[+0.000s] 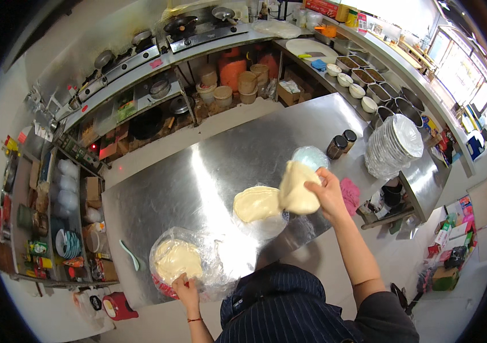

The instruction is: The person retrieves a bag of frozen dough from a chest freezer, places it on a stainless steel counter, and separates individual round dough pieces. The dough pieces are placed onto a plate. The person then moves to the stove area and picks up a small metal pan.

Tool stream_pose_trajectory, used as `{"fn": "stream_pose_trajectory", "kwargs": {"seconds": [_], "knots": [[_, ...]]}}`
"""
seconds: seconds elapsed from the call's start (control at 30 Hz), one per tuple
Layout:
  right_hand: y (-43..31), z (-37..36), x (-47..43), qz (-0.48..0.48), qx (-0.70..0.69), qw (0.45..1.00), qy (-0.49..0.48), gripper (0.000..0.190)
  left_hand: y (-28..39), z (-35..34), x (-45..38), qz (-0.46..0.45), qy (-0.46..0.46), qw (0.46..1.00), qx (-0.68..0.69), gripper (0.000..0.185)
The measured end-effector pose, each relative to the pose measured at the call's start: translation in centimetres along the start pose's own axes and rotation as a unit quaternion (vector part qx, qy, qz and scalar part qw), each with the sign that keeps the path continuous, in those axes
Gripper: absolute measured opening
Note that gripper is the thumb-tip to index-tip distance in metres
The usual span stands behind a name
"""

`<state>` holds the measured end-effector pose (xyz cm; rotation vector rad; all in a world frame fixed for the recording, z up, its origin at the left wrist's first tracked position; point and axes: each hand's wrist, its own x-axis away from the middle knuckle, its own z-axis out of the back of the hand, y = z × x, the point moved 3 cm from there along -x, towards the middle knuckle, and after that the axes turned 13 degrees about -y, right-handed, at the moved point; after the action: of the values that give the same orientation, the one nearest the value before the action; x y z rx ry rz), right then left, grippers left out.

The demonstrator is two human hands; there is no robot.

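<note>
My right hand [328,192] grips the edge of a thin piece of pale dough [299,188], which hangs raised above the steel table. Just left of it, a stack of flat dough rounds [255,204] lies on clear plastic film at the table's front part. My left hand [186,290] is at the lower edge of another dough piece [178,260] lying on a plastic-covered round; its fingertips are close together there, and whether they pinch dough or film cannot be told. A pale blue plastic-covered bowl or plate [312,157] stands behind the raised dough.
On the steel table [162,197] are a spoon [130,255], two dark-lidded jars [337,147], a pink cloth [349,195] and a tall stack of plastic-wrapped dishes [393,145]. Metal containers [361,77] and white bowls [357,91] line the right counter. Gas stoves [209,37] stand along the back.
</note>
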<state>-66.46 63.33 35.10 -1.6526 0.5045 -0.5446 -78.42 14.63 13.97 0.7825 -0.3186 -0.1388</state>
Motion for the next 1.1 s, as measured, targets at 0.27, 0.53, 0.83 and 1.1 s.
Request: {"fn": "stream_pose_trajectory", "kwargs": {"seconds": [0.27,0.53,0.83,1.1], "knots": [[1.3,4.3,-4.9,0.013,0.012,0.997,0.074,0.015,0.5,-0.5,0.2,-0.020,-0.018,1.000,-0.016,0.037],[7.4,-0.3,-4.2,-0.084,-0.092,0.981,-0.146,0.016,0.2,-1.0,1.1,-0.011,0.022,0.999,-0.040,0.037],[16.6,-0.5,-2.8,-0.010,0.437,0.888,-0.141,0.036,-0.4,-1.2,1.0,-0.009,0.035,0.995,-0.095,0.038],[11.1,-9.4,0.9,0.069,0.363,0.911,-0.183,0.022,1.8,0.3,1.4,-0.003,0.034,0.996,-0.079,0.033]]}}
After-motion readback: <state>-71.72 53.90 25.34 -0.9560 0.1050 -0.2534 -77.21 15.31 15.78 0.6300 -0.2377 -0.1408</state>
